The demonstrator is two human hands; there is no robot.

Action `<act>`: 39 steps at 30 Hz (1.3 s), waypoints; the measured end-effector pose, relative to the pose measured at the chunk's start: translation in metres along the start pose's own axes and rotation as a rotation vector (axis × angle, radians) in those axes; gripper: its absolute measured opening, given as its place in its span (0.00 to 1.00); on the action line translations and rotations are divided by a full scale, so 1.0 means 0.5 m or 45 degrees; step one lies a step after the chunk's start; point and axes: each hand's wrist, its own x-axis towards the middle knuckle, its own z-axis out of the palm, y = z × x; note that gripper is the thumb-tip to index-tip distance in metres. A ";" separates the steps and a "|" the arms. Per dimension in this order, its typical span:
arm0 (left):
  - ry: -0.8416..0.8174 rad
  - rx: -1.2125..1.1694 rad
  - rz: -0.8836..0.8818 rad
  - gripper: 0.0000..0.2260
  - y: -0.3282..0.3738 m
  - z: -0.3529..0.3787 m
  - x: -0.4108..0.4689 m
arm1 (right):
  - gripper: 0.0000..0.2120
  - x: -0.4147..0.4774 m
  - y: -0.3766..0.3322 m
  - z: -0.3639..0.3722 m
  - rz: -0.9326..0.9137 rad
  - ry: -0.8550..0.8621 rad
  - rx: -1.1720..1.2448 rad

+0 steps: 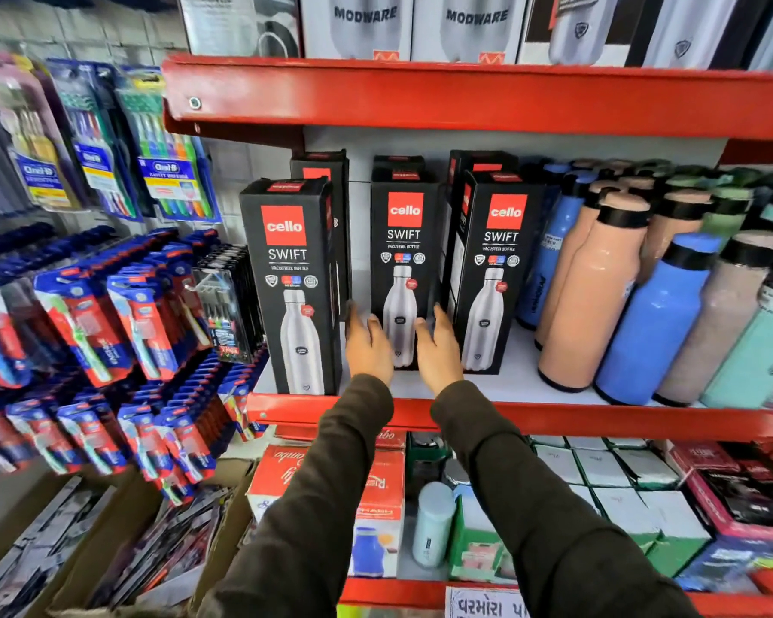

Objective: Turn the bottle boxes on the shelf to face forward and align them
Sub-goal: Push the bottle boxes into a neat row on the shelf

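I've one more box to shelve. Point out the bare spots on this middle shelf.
Bare white shelf shows along the front edge before the right black Cello box, and between the left black Cello box and middle one, where both hands reach. Crowded: the coloured bottles.

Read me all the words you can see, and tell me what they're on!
"cello SWIFT": left box, middle box, right box.
"MODWARE": two white boxes on top shelf.
"Oral-B": toothbrush packs.
Small print on boxes, the sign at the bottom: too blurred.
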 end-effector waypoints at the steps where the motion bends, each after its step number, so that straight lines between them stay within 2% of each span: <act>1: -0.015 -0.012 -0.064 0.22 -0.002 0.001 0.009 | 0.26 0.006 0.002 0.002 0.016 -0.014 -0.007; 4: -0.042 -0.044 -0.148 0.19 -0.010 0.003 0.023 | 0.24 0.014 0.010 0.009 0.016 -0.003 -0.063; 22: 0.107 0.008 -0.075 0.17 -0.035 -0.035 -0.050 | 0.21 -0.065 0.029 -0.020 -0.105 0.067 0.029; 39: 0.074 0.061 -0.003 0.19 -0.025 -0.069 -0.114 | 0.16 -0.139 0.026 -0.047 -0.141 0.096 0.062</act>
